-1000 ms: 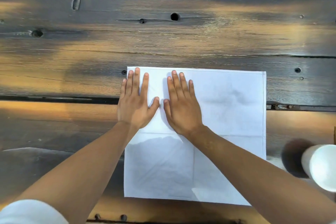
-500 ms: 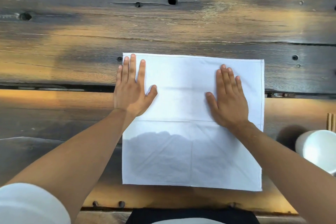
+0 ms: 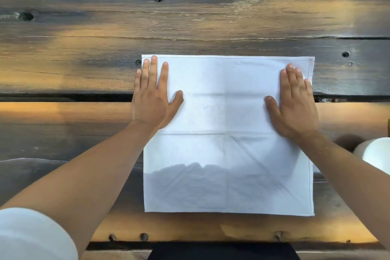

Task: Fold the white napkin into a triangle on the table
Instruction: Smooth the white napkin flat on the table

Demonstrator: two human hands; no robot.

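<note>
The white napkin (image 3: 228,135) lies spread flat as a full square on the wooden surface (image 3: 190,27), so no fold exists yet; faint creases, one perhaps diagonal, cross it. You still have to bring one corner over to the opposite one and press the edge. Your left hand (image 3: 150,99) rests palm-down at its far left edge, fingers (image 3: 153,69) extended and slightly spread, pinching nothing. Your right hand (image 3: 295,103), equally flat with fingers together, now sits at the far right edge, having slid outward from beside the left. A white cup (image 3: 375,154) stands just right.

Warm glare on wood, shadowed near edge
</note>
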